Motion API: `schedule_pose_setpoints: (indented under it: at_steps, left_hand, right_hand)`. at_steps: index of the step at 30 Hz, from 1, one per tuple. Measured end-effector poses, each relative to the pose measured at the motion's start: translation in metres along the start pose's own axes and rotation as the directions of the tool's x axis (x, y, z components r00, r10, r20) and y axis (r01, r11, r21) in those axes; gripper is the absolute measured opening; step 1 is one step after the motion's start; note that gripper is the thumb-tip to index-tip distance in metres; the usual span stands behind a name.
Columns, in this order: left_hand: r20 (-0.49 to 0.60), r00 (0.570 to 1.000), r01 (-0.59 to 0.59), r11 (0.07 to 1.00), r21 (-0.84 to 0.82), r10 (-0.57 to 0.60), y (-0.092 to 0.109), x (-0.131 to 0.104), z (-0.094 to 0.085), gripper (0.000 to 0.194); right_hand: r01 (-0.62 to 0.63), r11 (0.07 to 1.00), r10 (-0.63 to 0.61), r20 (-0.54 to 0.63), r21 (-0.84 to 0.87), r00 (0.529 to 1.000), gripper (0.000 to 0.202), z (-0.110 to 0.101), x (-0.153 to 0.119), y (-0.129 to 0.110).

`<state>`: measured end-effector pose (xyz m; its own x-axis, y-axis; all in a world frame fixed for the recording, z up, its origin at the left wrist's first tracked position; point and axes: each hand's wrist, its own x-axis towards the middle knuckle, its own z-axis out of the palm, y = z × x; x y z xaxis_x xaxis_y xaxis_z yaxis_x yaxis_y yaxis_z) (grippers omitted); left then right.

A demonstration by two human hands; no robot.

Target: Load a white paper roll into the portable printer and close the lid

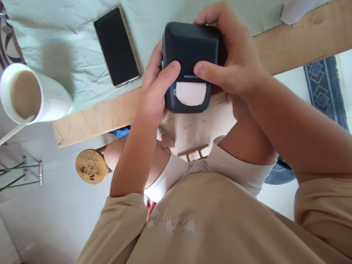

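A dark label printer point(191, 49) with "NIIMBOT" lettering is held over the table's front edge. White label paper point(191, 93) with a rounded end sticks out at the printer's near side. My left hand point(156, 86) grips the printer's left side, its thumb resting on the top face. Around the right side and far edge wraps my right hand point(233, 55), with its thumb also on the top near the lettering. The fingers beneath the printer are partly hidden. On the cloth to the left lies a phone point(117, 47) with a dark screen.
A white cup point(52, 99) of light brown drink, with a spoon handle point(16, 129), stands at the table's left corner. Green cloth point(79, 22) covers the wooden table point(104, 115). A round wooden stool point(92, 167) and a green metal frame point(24, 172) are below left.
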<state>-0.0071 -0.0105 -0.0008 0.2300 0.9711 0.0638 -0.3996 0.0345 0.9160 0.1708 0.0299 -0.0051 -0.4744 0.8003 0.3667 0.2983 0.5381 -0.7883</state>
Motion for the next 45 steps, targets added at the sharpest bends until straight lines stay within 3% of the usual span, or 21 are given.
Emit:
schedule_pose_setpoints:
  at_steps: [11,17,24,28,33,36,40,44,45]
  left_hand:
    - [-0.022,1.000,-0.017,0.990,0.140,0.020,0.000,0.008,0.008,0.020]
    - [-0.118,0.993,-0.016,0.996,0.090,0.026,0.002,0.004,0.018,0.031]
    - [0.098,0.993,-0.088,0.968,0.236,0.066,-0.001,0.009,-0.002,0.032]
    - [0.029,0.996,-0.090,0.974,0.205,0.086,-0.003,0.005,0.000,0.032]
    - [-0.074,0.997,-0.013,0.978,0.206,0.029,0.002,0.003,0.005,0.026]
    - [-0.062,0.998,0.010,0.966,0.257,0.006,0.004,0.005,0.005,0.028]
    - [0.003,1.000,-0.019,0.996,0.083,0.019,0.004,0.007,0.006,0.031]
    - [0.088,0.995,0.059,0.998,-0.034,-0.055,0.003,0.010,0.008,0.029]
    - [0.015,0.998,0.059,0.994,-0.087,-0.058,0.003,0.011,0.008,0.034]
  right_hand:
    - [0.057,0.998,-0.057,-0.007,0.031,0.998,0.073,-0.002,0.000,0.006]
    - [0.072,0.997,-0.072,-0.006,0.023,0.997,0.071,-0.003,-0.002,0.006]
    - [0.074,0.997,-0.074,0.018,-0.023,0.997,0.070,-0.004,-0.003,0.002]
    - [0.057,0.996,-0.056,0.023,-0.075,0.998,0.067,-0.006,-0.003,0.001]
    - [0.078,0.992,-0.076,0.023,-0.095,0.997,0.066,-0.006,-0.004,0.005]
    - [0.062,0.993,-0.061,0.019,-0.096,0.998,0.066,-0.005,-0.004,0.006]
    - [0.042,0.996,-0.041,0.008,-0.079,0.999,0.067,-0.004,-0.006,0.007]
    - [0.035,0.999,-0.036,-0.020,-0.040,0.999,0.069,-0.003,-0.006,0.007]
    - [0.037,0.999,-0.038,-0.028,-0.030,0.999,0.069,-0.003,-0.006,0.007]
